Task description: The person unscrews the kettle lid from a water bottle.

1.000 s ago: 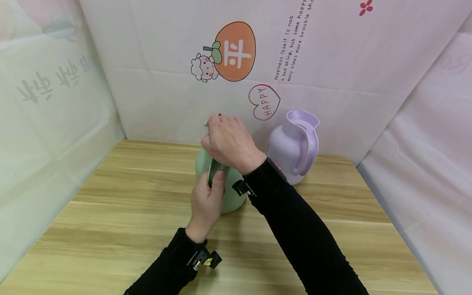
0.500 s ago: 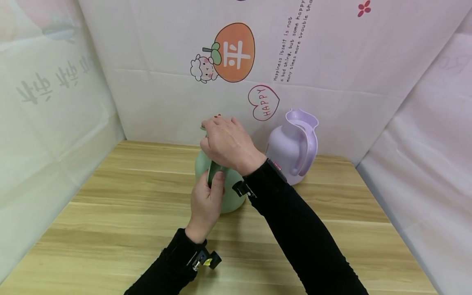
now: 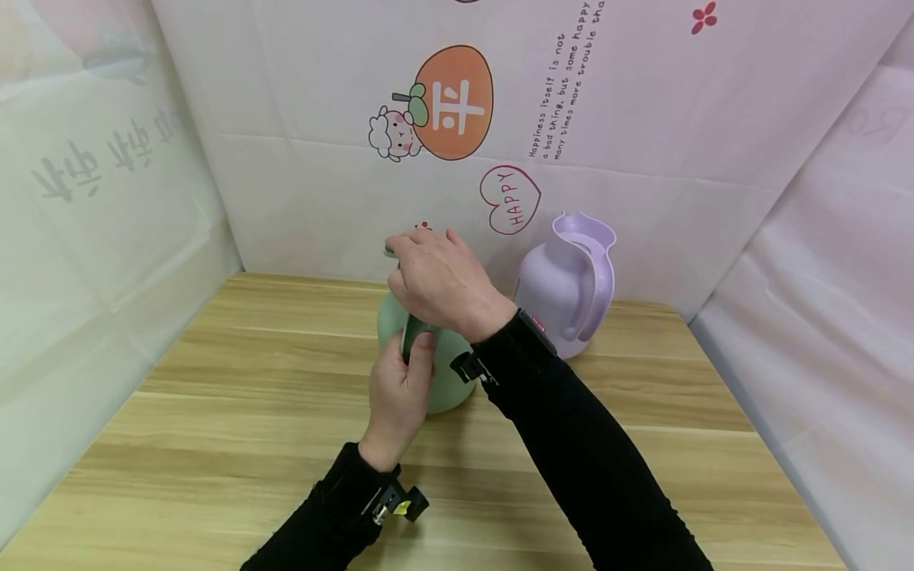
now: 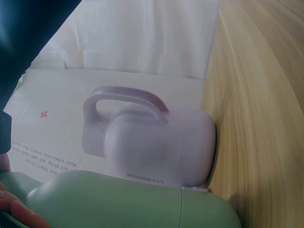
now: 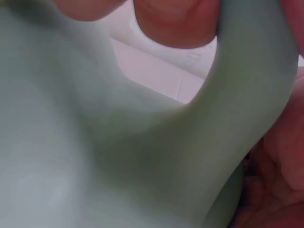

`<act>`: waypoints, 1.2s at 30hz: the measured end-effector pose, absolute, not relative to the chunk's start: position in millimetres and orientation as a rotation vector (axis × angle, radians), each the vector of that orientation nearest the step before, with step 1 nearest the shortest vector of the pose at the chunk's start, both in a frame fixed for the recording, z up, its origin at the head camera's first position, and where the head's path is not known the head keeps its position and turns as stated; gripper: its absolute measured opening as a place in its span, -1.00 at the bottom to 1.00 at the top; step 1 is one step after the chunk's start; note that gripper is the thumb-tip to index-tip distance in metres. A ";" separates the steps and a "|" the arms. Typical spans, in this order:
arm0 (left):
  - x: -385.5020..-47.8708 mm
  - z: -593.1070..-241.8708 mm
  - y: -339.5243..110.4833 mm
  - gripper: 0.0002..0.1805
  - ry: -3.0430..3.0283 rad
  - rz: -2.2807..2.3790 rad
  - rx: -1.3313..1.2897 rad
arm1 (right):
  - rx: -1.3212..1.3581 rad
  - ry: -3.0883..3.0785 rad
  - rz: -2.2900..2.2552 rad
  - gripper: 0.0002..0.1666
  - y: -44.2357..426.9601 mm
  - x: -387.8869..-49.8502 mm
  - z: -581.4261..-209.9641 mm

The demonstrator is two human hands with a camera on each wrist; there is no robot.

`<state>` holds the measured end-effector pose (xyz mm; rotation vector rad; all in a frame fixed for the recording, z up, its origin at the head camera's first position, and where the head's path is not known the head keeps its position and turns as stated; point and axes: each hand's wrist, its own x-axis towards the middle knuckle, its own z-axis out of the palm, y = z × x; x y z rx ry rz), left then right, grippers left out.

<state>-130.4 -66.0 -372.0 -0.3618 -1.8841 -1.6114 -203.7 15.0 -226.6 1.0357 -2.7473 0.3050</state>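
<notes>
A pale green thermos jug [image 3: 451, 388] stands on the wooden table, its upper part mostly covered by the hands. My left hand [image 3: 400, 392] grips its handle low down, thumb lying along it. Over the top, my right hand [image 3: 450, 279] bends down and holds the jug's upper end; a small green edge [image 3: 389, 253] shows beyond its fingertips. In the right wrist view, fingers [image 5: 178, 21] reach into the opening of the handle [image 5: 247, 80]. What the right palm covers is hidden. The left wrist view shows the green body sideways, with fingers at its upper end.
Just right of the green jug stands a purple thermos jug [image 3: 560, 289], handle toward the right front. A printed white cloth [image 3: 307, 198] hangs behind the table [image 3: 236, 412], with more white cloth on both sides.
My right hand's fingers have shifted slightly left over the jug's top, and the green edge beyond them has moved left and down. The left hand keeps its grip; the jugs stay in place.
</notes>
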 end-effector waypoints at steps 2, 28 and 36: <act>-130.5 -372.3 -65.9 -0.64 -1.883 -1.615 -0.365 | 1.038 -2.743 0.302 -0.38 15.2 -203.6 -227.0; -129.9 -372.8 -65.9 -0.67 -1.894 -1.612 -0.361 | 1.065 -2.647 0.395 -0.44 19.1 -203.2 -231.8; -129.6 -372.9 -65.3 -0.66 -1.886 -1.619 -0.371 | 1.072 -2.630 0.455 -0.60 20.3 -201.5 -232.7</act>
